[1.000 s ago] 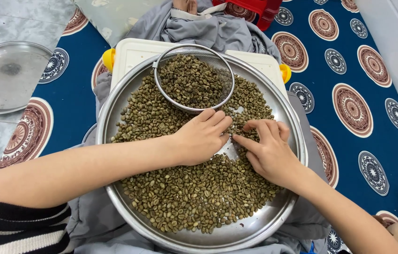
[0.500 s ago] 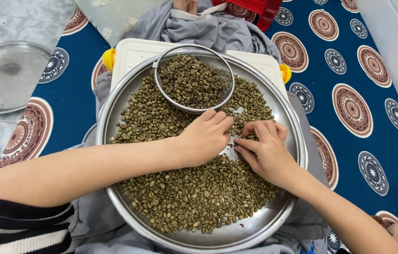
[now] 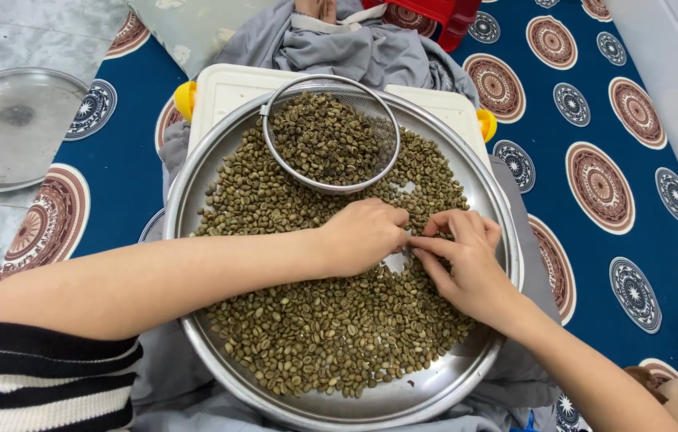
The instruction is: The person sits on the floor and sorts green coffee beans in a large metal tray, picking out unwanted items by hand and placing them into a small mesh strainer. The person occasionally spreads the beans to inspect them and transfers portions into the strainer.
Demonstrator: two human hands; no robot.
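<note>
A large round steel tray of green coffee beans was seen resting on a lap, with a wire-mesh sieve of more beans lying at its far side. The left hand and the right hand were met at the tray's middle, fingertips touching over a small bared patch. Both were curled, fingers drawn together on the beans; whether a bean was pinched could not be told. The beans lay directly under both hands, neither hand nearer.

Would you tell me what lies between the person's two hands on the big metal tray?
In the head view, the left hand and right hand nearly meet; between them lies a small bare patch of tray ringed by green coffee beans.
</note>
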